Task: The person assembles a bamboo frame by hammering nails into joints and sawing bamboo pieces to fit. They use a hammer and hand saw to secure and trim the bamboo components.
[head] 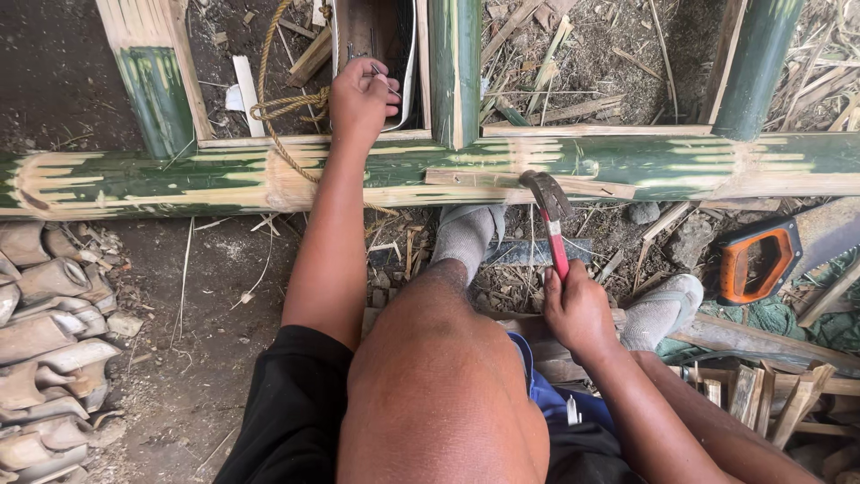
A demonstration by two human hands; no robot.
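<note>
The person crouches over a long green bamboo pole (179,179) lying across the dirt. The left hand (360,97) reaches past the pole and pinches a few nails (387,82) between closed fingertips, beside a coil of rope (285,108). The right hand (578,309) is wrapped tight around the red handle of a hammer (548,211), its head resting just above the pole. A handsaw (775,255) with an orange grip lies to the right on the ground.

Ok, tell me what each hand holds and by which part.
Right hand grips the red-handled steel claw hammer by its handle's lower end. Left hand pinches thin metal nails.
</note>
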